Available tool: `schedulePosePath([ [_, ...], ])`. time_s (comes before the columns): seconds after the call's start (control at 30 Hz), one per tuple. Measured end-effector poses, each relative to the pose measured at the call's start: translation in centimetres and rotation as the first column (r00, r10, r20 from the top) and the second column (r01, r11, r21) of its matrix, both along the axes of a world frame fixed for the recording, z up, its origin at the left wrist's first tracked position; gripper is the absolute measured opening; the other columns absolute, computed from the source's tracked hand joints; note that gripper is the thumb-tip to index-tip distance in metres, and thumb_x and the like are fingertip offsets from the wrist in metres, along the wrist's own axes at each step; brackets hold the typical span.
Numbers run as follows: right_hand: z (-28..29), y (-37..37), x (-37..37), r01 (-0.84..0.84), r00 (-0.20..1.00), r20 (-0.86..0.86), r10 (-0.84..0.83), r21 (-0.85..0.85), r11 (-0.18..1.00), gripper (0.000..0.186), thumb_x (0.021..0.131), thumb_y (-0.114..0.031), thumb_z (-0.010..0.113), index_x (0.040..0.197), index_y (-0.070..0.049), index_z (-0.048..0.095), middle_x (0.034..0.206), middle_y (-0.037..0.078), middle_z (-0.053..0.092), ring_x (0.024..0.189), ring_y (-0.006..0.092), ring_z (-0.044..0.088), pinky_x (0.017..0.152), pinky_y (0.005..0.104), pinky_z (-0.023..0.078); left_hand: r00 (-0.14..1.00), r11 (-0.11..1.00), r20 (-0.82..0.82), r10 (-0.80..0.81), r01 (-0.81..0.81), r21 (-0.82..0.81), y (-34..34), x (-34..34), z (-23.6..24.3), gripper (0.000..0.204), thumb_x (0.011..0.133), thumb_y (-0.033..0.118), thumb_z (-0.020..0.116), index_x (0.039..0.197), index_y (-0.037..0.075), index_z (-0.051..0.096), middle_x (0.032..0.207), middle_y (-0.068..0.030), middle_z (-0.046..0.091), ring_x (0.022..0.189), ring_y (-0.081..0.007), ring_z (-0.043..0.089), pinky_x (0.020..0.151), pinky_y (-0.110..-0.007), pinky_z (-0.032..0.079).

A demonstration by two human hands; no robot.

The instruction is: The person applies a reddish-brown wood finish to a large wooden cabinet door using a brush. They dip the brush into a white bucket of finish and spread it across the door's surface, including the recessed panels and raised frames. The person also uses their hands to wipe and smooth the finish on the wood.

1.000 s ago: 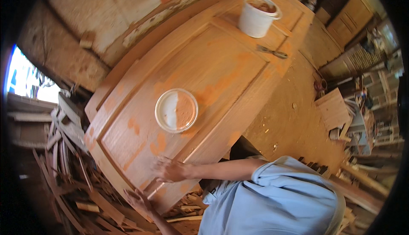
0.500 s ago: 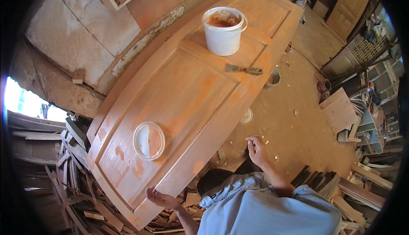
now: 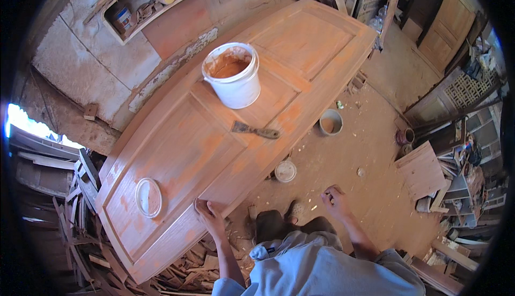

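Note:
A brown wooden panelled door (image 3: 214, 140) lies flat before me, smeared with orange filler. My left hand (image 3: 210, 216) is at its near edge, fingers loosely bent and touching the wood, holding nothing I can see. Out over the floor hangs my right hand (image 3: 337, 202), fingers loosely curled and slightly apart, with nothing visible in them. On the door stands a white plastic bucket (image 3: 236, 89) with orange-brown paste inside. A putty knife (image 3: 256, 130) lies flat beside the bucket. Toward the door's left end rests a round white lid (image 3: 148, 198), partly coated with paste.
A grey bucket (image 3: 330, 122) and a whitish tub (image 3: 285, 171) stand on the floor along the door. Wood offcuts (image 3: 185, 264) pile up below its left end. A wall shelf (image 3: 142, 11) holds containers. Boards (image 3: 421, 170) and lattice panels (image 3: 472, 86) lean at right.
The view has shifted, so the bucket, putty knife and lid appear farther left. My left hand has moved along the door's near edge, away from its left end. My right hand remains off the door.

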State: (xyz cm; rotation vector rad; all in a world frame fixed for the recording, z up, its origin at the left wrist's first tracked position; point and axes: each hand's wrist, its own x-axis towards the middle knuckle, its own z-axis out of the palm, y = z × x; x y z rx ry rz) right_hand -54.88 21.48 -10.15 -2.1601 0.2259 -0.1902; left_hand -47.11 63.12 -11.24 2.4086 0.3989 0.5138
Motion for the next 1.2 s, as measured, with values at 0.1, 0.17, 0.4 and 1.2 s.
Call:
schedulePosePath([
  [0.1,2.5,-3.3,3.8,0.069,0.997,-0.026,-0.069,-0.034,0.997,0.015,0.094,-0.014,0.068,0.091,0.0,0.063,0.09,0.014,0.063,0.066,0.0223,0.065,0.058,0.0357,0.052,0.985,0.958,0.006,0.17,-0.167,0.233,-2.5,1.6,-0.1,0.053,0.1,0.037,0.055,0.138,0.001,0.05,0.141,-0.0191,0.053,0.134,-0.0385,0.046,0.113,-0.052,0.03],
  [0.17,2.9,-3.9,7.0,0.124,0.991,-0.041,-0.124,-0.018,0.992,0.013,0.094,-0.013,0.067,0.093,0.0,0.064,0.092,0.015,0.064,0.071,0.0229,0.067,0.061,0.0363,0.054,0.979,0.935,0.034,0.202,-0.204,0.29,-2.9,2.2,-0.1,0.052,0.099,0.041,0.053,0.134,0.003,0.056,0.138,-0.0173,0.057,0.133,-0.0373,0.047,0.113,-0.052,0.03],
  [0.4,-1.8,-1.7,13.7,-0.2,0.974,0.119,0.193,0.05,0.979,0.009,0.093,-0.01,0.066,0.097,-0.002,0.066,0.09,0.015,0.065,0.084,0.0307,0.067,0.074,0.0392,0.054,0.981,0.924,-0.014,0.191,-0.175,0.339,-2.3,2.3,-1.5,0.048,0.102,0.039,0.045,0.133,0.004,0.058,0.135,-0.0184,0.06,0.127,-0.0394,0.053,0.11,-0.049,0.035],
  [1.2,0.9,-8.7,47.0,-0.504,0.799,-0.002,0.601,-0.547,0.668,0.091,0.079,-0.064,0.07,0.151,-0.017,0.041,0.162,0.014,0.027,0.152,0.0367,0.016,0.118,0.0687,0.008,0.896,0.958,-0.44,0.064,0.068,0.279,-24.9,29.1,2.2,0.12,0.071,0.058,0.079,0.156,-0.002,0.019,0.162,-0.025,0.02,0.152,-0.0421,0.013,0.121,-0.062,0.01],
])
